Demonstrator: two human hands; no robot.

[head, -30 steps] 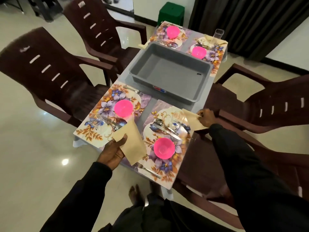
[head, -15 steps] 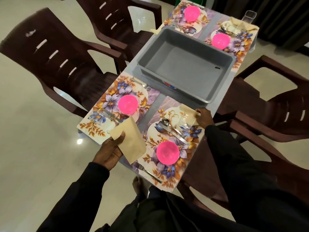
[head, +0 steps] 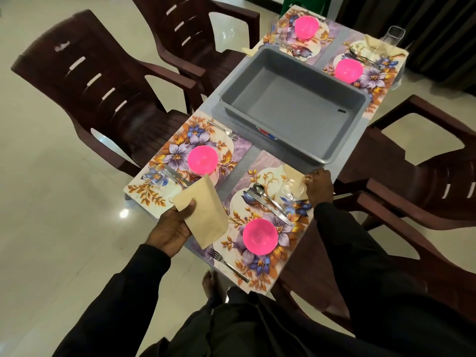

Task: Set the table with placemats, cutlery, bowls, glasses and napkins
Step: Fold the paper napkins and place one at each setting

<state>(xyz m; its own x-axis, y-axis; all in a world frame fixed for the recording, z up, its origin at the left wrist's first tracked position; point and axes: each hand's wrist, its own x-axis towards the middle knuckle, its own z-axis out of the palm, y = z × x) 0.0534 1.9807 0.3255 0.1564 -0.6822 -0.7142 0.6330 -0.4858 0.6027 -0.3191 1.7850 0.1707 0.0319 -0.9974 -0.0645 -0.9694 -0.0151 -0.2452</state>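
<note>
- The left hand (head: 172, 228), in the lower middle of the frame, pinches a beige napkin (head: 203, 215). The thumb lies on top at one corner and the fingers (head: 180, 234) are curled underneath.
- That napkin hangs over the gap between the two near placemats and covers a corner of each.
- The right hand (head: 319, 186) rests at the far right corner of the near-right placemat (head: 268, 163). Its fingers are bent on the edge of a second napkin (head: 293, 176) and seem to pinch it, though the hand hides the grip.
- A clear glass (head: 287, 194) stands just beside that napkin, between it and a spoon (head: 260, 190) and a knife (head: 273, 212). Lower on the same mat are a pink bowl (head: 260, 236) and a fork (head: 228, 265).
- The near-left placemat (head: 144, 199) carries another pink bowl (head: 202, 159), a second fork (head: 222, 130) at its far edge, a table knife (head: 176, 173) and a tumbler (head: 154, 176). The held napkin is close beside these last two.
- A grey tub (head: 291, 109) fills the middle of the counter (head: 239, 171), touching or nearly touching the far edges of the near mats.
- In the upper right of the frame, two more mats each hold a pink bowl, and a tall glass (head: 394, 38) stands over a folded napkin.
- Dark brown chairs (head: 85, 81) crowd both long sides of the counter, and the one at right sits tight against the edge by the right sleeve.
</note>
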